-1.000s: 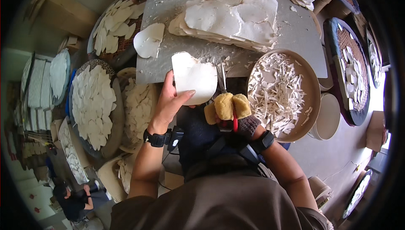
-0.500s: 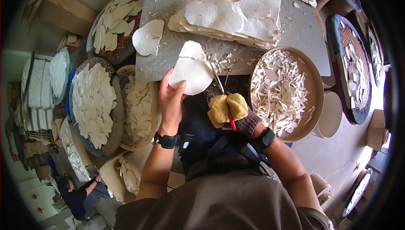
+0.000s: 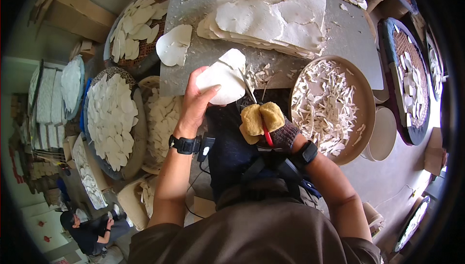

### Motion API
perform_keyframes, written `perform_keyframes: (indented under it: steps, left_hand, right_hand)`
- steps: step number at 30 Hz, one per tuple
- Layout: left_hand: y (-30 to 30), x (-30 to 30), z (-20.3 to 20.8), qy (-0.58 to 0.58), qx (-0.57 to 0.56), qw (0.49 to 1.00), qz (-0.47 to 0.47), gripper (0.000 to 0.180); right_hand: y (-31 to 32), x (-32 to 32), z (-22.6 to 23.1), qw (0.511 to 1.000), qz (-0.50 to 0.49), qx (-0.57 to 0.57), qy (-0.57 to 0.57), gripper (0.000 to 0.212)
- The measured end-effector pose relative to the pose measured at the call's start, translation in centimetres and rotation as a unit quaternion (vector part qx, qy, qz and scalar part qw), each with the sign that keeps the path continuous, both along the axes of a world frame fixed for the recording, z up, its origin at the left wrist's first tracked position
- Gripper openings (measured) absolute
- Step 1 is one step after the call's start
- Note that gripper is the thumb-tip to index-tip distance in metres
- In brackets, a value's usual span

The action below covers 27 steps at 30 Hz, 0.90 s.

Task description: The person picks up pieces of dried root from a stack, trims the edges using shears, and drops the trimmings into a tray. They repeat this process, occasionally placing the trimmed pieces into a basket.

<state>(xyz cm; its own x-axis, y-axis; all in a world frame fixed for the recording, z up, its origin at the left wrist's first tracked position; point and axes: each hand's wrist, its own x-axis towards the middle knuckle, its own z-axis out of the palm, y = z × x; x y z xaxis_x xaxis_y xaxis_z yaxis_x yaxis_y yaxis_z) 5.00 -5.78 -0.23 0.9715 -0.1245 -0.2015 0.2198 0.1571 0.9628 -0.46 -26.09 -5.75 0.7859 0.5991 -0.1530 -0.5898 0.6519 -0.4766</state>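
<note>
Pinched between the thumb and fingers of my left hand (image 3: 197,100) is a thin off-white slice (image 3: 222,81), with a crack or overlapping edge across its upper part. My right hand (image 3: 286,134), in a dark knitted glove, is closed round scissors (image 3: 249,89) with a red handle and thick yellow foam padding (image 3: 262,120). The blades point up and meet the slice's right edge. Beyond, a tall stack of similar slices (image 3: 271,19) lies on a grey board (image 3: 351,38), with a loose slice (image 3: 174,45) to its left. The gloved fingers are mostly hidden behind the foam.
At right, a round tray (image 3: 362,92) holds many white offcuts, beside a white bucket (image 3: 381,133). Round trays of slices stand at left (image 3: 141,140) and far right (image 3: 387,75). Another person (image 3: 89,232) sits at lower left. A thin cable (image 3: 190,191) hangs by my left forearm.
My left hand has turned the slice clockwise, so its top now leans right against the blades. The left wrist has shifted slightly left. The other person's hands have moved.
</note>
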Motion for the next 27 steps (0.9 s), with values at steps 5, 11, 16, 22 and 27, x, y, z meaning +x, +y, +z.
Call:
perform_keyframes:
  steps: [5,11,16,22,27]
  left_hand:
    - [0.8,1.0,-0.2,0.029,-0.001,0.999,-0.026,0.055]
    - [1.2,1.3,-0.8,0.024,0.009,0.999,-0.034,0.054]
    - [1.0,1.2,0.1,0.022,0.009,0.999,-0.028,0.054]
    - [0.8,0.4,1.1,-0.009,0.018,0.998,-0.067,0.052]
    - [0.1,0.1,1.4,0.021,0.002,0.994,-0.111,0.052]
  right_hand:
    - [0.0,0.2,-1.8,0.839,-0.106,-0.357,-0.396,0.018]
    - [-0.2,0.6,-3.7,0.622,-0.187,-0.518,-0.557,0.022]
    - [-0.1,0.1,-5.0,0.764,-0.121,-0.450,-0.446,0.022]
    - [0.4,-0.6,-1.5,0.995,-0.013,-0.084,-0.059,0.014]
    - [-1.0,-2.6,-3.8,0.925,-0.058,-0.285,-0.242,0.017]
